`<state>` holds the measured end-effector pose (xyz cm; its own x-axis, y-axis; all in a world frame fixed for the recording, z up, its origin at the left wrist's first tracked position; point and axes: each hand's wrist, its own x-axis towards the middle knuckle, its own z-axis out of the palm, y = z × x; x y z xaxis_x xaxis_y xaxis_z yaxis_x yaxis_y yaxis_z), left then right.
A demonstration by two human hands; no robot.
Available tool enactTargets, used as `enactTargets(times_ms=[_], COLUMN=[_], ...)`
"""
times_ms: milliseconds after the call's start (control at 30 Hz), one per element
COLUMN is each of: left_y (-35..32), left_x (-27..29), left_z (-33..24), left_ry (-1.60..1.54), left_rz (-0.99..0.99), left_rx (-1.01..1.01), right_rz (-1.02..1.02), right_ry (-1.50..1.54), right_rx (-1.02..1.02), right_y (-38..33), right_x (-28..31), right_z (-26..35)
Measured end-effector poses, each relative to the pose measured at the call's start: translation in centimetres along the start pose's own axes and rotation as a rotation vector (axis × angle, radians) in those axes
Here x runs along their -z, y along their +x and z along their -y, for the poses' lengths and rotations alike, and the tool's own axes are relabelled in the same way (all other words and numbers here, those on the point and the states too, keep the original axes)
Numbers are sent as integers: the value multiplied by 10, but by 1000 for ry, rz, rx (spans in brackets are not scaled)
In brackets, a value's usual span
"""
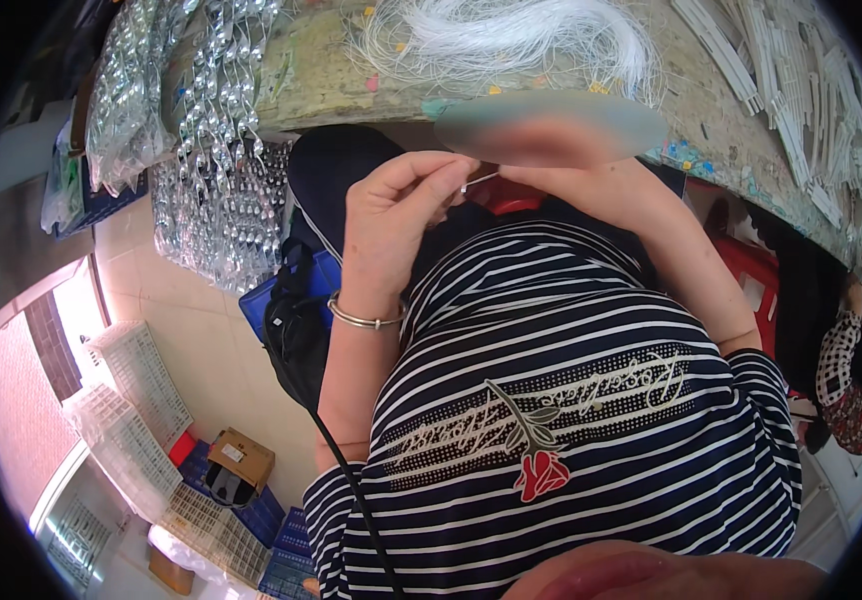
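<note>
Left hand [396,215] with one metal bangle [364,318], fingers pinching one thin white wire [478,182], right hand blurred, grip impossible to tell, one bundle of white strands [521,35] above both hands

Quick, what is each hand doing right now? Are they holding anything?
Left hand: fingers pinched shut on a thin white wire.
Right hand: hidden behind a blurred patch, so it cannot be told.

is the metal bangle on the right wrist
No, the bangle circles the wrist of the left hand.
</note>
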<state>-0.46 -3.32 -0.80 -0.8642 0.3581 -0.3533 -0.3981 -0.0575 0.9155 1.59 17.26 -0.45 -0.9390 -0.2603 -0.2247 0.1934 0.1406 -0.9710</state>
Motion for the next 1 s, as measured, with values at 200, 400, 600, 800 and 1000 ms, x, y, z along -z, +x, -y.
enactTargets(times_ms=[200,400,600,800,1000], left_y=[-5,-4,0,5,4], left_x=[23,19,2,-26,-24], left_z=[10,13,10,-9,1], left_ry=[8,-2,28,-13,-72], left_rz=[-87,-38,13,63,88], left_rx=[16,55,-71,-137,-47], right_rz=[-79,-394,-437,-159,-157], right_ry=[-373,-179,-118,-386,-345], right_rx=[-64,-12,132,352,284], right_y=[-33,-49,-40,-11,-7], right_x=[43,79,58,12,8], right_z=[-15,-13,20,27,23])
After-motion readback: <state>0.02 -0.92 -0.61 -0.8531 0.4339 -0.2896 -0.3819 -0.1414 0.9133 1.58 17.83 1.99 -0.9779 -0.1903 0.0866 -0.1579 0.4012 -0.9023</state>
